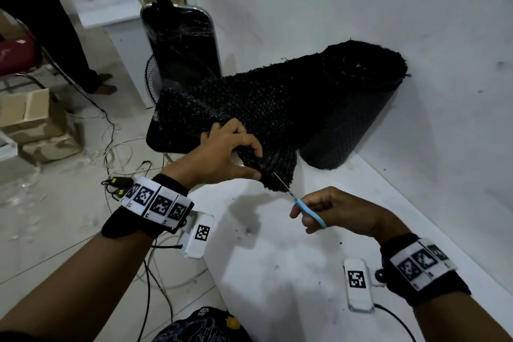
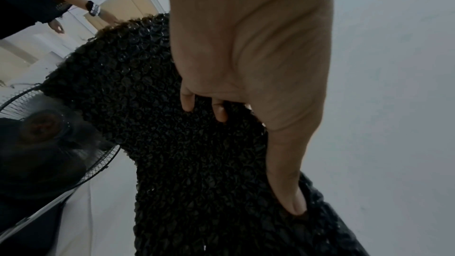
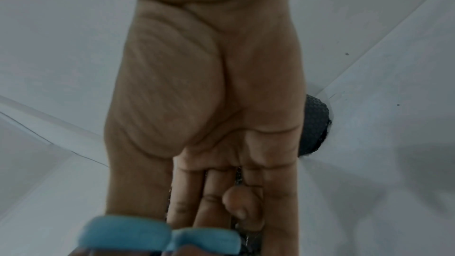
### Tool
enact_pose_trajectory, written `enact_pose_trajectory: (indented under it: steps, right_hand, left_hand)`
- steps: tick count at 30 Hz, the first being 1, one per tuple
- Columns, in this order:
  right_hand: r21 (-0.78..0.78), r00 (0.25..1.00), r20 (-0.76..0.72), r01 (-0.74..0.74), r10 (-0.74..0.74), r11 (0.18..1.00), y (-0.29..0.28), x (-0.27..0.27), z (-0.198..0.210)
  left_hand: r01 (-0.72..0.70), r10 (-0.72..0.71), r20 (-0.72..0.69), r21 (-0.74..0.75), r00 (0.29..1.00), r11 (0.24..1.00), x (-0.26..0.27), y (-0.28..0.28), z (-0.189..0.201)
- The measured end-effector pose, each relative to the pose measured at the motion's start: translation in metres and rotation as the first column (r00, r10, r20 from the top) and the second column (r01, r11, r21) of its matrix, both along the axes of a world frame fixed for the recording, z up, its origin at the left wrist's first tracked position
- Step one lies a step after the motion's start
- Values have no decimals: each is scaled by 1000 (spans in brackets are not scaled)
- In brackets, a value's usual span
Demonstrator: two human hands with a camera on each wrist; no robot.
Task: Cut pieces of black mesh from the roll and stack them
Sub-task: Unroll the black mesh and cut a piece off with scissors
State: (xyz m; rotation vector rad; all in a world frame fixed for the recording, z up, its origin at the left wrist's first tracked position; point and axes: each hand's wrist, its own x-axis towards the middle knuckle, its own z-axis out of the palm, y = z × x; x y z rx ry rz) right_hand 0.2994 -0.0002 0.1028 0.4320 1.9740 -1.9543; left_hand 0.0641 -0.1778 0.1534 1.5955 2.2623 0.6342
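Note:
A big roll of black mesh (image 1: pixel 358 97) leans in the corner on the white table (image 1: pixel 277 258). A loose length of mesh (image 1: pixel 244 103) stretches from it toward me. My left hand (image 1: pixel 230 153) pinches the near edge of that length between thumb and fingers; the left wrist view shows the thumb (image 2: pixel 290 192) pressed on the mesh (image 2: pixel 184 143). My right hand (image 1: pixel 327 211) grips blue-handled scissors (image 1: pixel 308 209), whose blades reach into the mesh edge just below the left thumb. The blue handles (image 3: pixel 157 237) fill the bottom of the right wrist view.
A black fan (image 1: pixel 152 78) and a dark wrapped chair back (image 1: pixel 180 41) stand left of the mesh. Cardboard boxes (image 1: pixel 33 119) and cables (image 1: pixel 116 147) lie on the floor at the left. Another person's legs (image 1: pixel 69 36) stand at the far left. White walls close the right side.

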Motion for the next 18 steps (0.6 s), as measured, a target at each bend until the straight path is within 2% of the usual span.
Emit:
enact_pose_trajectory:
  steps: [6,11,18]
  right_hand:
    - [-43,1000,1,7,-7,999,1,-8,6]
    - [21,1000,-16,5,-4,1000,6,-9,7]
    - [-32,1000,-1,5,-5,999,8,-14,12]
  left_hand:
    - [19,-20,-9,-3,1000,1000,2,6,3]
    - [-3,3,-1,25,1000,1000,-1,8,4]
    - [13,-13,1,25,1000,1000,5,11,3]
